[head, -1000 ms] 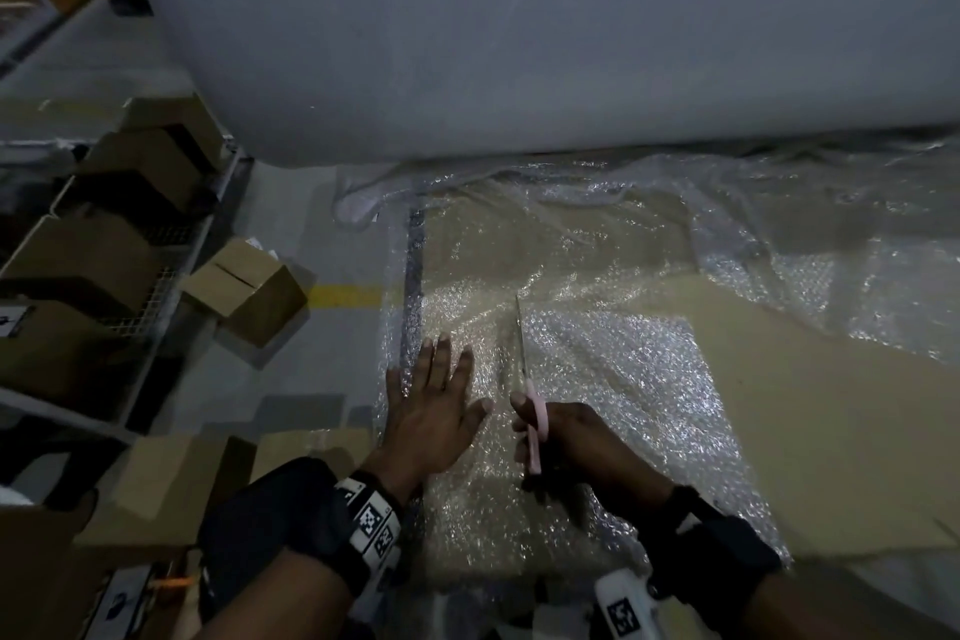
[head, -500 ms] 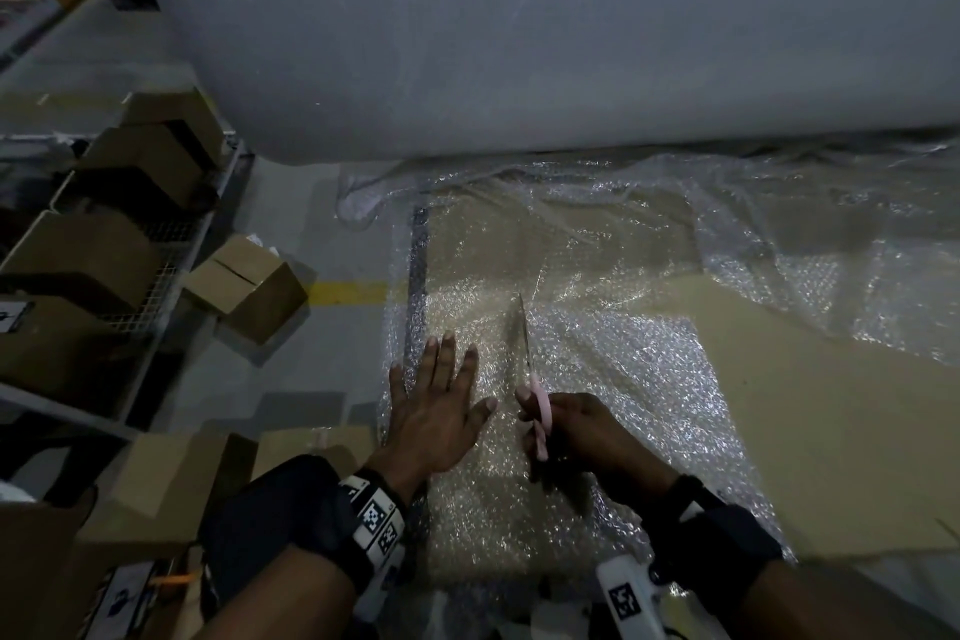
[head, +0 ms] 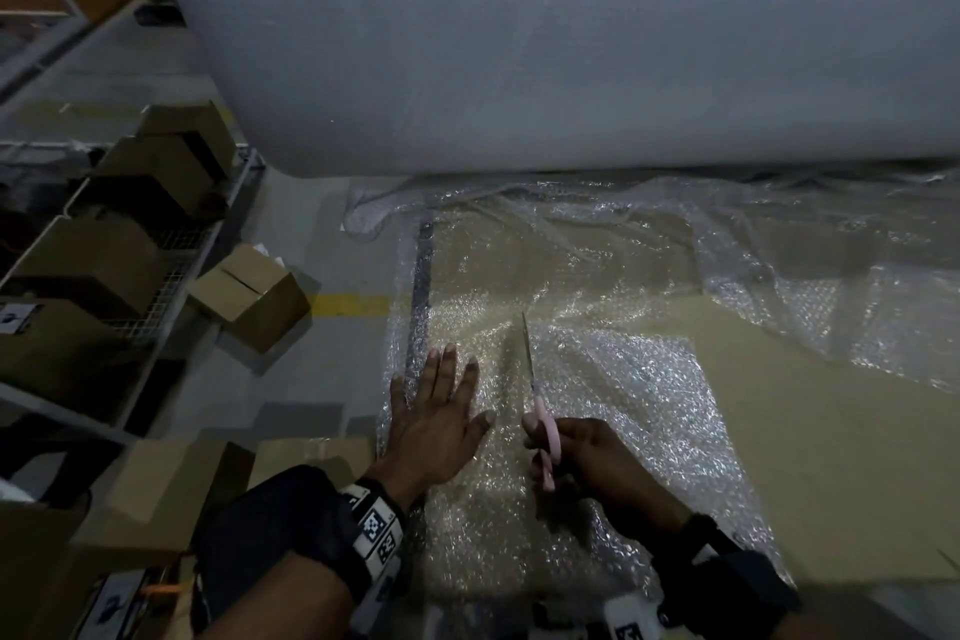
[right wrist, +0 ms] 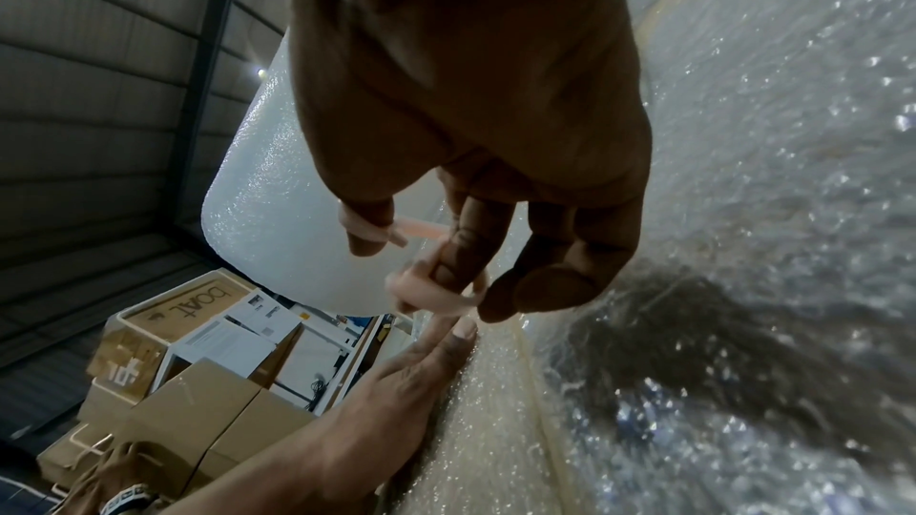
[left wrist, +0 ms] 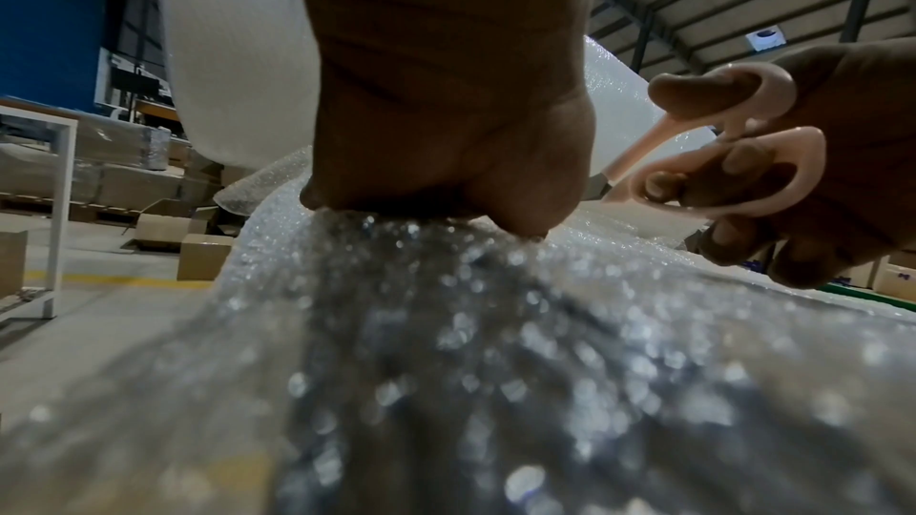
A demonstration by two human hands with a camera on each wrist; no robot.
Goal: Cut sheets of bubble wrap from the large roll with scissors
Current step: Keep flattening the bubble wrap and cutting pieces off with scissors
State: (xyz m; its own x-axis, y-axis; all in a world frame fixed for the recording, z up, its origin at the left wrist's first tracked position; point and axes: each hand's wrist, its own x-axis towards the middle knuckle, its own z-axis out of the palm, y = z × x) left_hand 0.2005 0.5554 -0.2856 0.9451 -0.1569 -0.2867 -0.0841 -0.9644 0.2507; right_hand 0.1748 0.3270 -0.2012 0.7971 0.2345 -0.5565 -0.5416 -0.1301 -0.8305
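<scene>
Left hand (head: 436,424) flat, fingers spread, pressing the bubble wrap sheet (head: 597,379) to the floor (head: 322,250). Right hand (head: 587,457) just beside it, fingers curled through the pink loops of the scissors (head: 540,400); blades point toward the large roll (head: 519,42). Sheet runs from the roll over flat cardboard (head: 831,457). Cardboard box (head: 249,296) by the shelving (head: 104,250), left.

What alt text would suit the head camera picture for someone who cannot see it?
A right hand holds pink-handled scissors over a clear bubble wrap sheet on the floor, while the left hand presses it flat. A huge white bubble wrap roll lies beyond; brown cardboard boxes sit left.
</scene>
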